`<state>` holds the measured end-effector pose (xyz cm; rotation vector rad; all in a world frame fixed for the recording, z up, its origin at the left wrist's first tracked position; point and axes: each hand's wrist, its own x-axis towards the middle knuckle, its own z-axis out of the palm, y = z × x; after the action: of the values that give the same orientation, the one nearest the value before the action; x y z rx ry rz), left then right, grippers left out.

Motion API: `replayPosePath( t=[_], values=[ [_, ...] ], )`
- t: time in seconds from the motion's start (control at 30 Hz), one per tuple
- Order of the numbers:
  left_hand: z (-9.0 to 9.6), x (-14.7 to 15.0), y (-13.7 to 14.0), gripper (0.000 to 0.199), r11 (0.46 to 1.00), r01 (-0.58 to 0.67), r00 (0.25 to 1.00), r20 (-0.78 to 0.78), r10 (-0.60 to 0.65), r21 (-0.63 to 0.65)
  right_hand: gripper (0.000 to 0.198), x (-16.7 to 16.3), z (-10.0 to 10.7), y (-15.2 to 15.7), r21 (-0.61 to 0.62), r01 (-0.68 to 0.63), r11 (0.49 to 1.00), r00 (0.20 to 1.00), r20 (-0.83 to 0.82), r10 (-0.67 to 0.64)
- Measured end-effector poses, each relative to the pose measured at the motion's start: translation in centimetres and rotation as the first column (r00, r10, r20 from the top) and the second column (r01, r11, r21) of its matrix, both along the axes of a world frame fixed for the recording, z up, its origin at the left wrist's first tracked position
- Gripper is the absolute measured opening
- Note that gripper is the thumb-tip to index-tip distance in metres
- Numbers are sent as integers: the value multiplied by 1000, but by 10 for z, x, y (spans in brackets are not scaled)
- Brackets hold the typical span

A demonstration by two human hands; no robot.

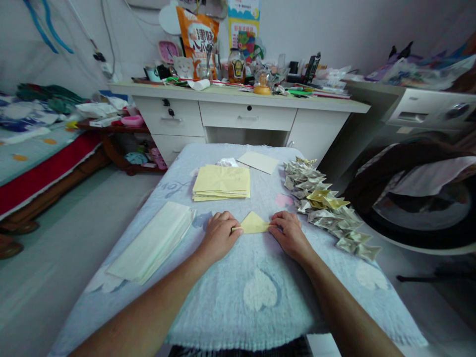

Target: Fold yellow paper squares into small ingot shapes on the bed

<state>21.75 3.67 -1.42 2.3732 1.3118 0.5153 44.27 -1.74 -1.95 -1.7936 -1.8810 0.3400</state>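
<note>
A small piece of yellow folded paper (254, 223) lies low over the cloth, its peak pointing away from me. My left hand (223, 230) pinches its left corner between thumb and fingers. On the opposite corner, my right hand (289, 232) is closed in the same way. Beyond the hands sits a stack of yellow paper (222, 181). To the left is a pile of long, pale folded paper (152, 243). Rows of folded paper pieces (320, 198), mostly greyish with a few yellow ones, stand nested together on the right.
A blue patterned cloth (256, 317) covers the table. Behind the yellow stack lie a pale card (258, 161) and a crumpled white wrapper (227, 162). A cluttered white desk (249, 116) stands at the far side, a washing machine (427, 114) to the right, and a bed (44, 153) to the left.
</note>
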Motion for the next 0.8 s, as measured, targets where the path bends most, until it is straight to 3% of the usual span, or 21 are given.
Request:
replayPosePath(
  t=[0.33,0.8],
  values=[
    [-4,5,-2,18,995,-93,990,-107,96,39,16,-6,-3,5,-18,180,984,984,0,-180],
    [-4,7,-1,20,986,-125,970,-197,146,114,19,-10,-1,5,-23,227,974,972,61,-225]
  ],
)
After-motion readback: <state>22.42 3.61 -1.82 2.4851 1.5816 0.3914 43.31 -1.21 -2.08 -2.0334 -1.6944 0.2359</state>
